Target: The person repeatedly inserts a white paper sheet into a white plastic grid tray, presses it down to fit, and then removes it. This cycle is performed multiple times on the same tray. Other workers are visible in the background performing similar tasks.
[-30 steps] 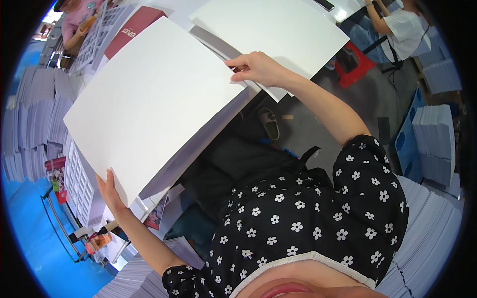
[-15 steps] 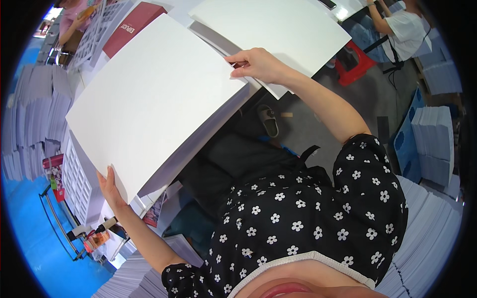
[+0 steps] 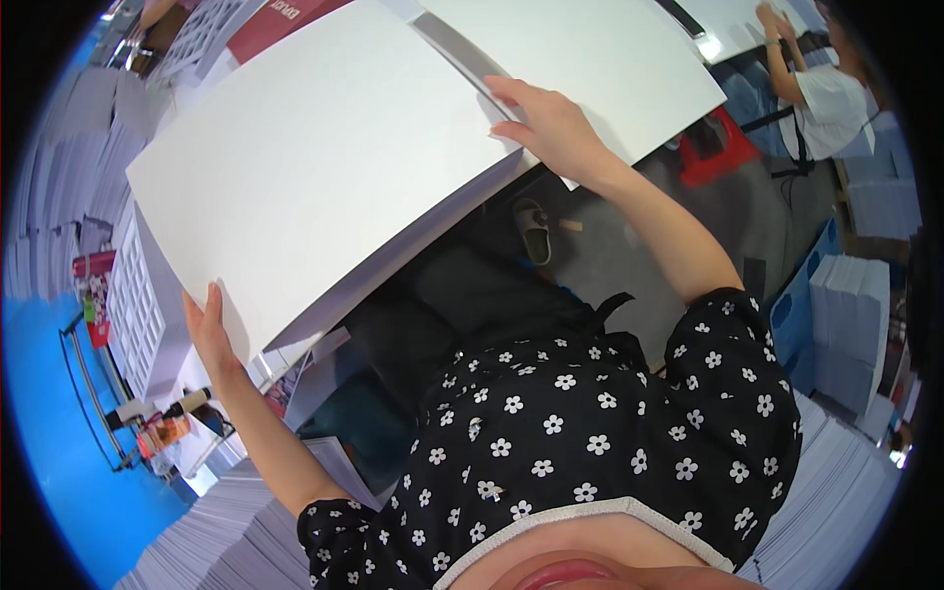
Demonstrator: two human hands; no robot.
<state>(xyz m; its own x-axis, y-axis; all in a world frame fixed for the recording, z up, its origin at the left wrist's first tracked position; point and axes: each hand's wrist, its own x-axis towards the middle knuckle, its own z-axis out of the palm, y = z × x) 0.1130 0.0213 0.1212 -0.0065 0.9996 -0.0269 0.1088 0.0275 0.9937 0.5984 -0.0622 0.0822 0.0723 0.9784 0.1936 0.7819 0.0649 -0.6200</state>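
Note:
A broad white sheet or board (image 3: pixel 315 167) lies in front of me, with a thick pale side below its near edge; I cannot tell whether it is one piece or a stack. My left hand (image 3: pixel 209 332) rests against its left edge near the front corner, fingers stretched. At the right edge, by the other front corner, is my right hand (image 3: pixel 556 128), thumb and fingers apart, with the thumb touching or very near the white edge. Beyond a narrow gap, a second large white sheet or stack (image 3: pixel 590 74) lies to the right.
White gridded trays (image 3: pixel 136 305) stand at left, beside tall paper stacks (image 3: pixel 74 177). A red box (image 3: pixel 280 28) sits at the back. A red stool (image 3: pixel 716 147) and a seated person (image 3: pixel 826 108) are at far right. More paper stacks (image 3: pixel 851 315) stand at right.
The near white sheet looks turned slightly and sits higher in view. Both hands still flank it, and my right hand's fingers are spread wider. The whole view has shifted a little.

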